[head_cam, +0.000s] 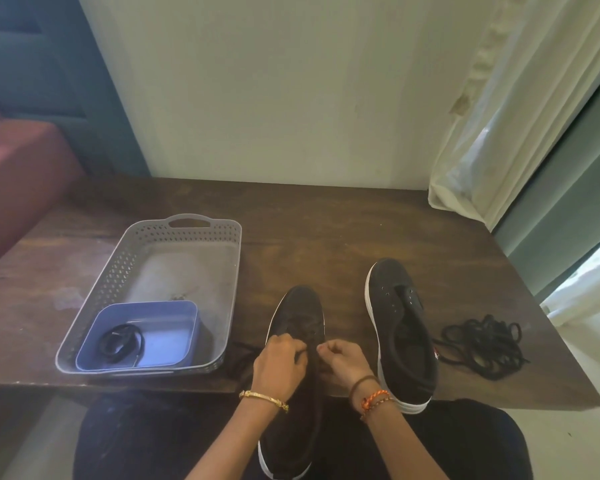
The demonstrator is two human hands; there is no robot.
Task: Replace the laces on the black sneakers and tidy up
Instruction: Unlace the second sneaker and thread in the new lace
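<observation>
My left hand and right hand both pinch the lace on the near black shoe; the other shoe sits beside it.

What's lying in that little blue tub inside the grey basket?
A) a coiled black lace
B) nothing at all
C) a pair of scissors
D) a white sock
A: the blue tub, standing in the near end of the grey basket, holds a coiled black lace; no scissors or sock show there.
</observation>
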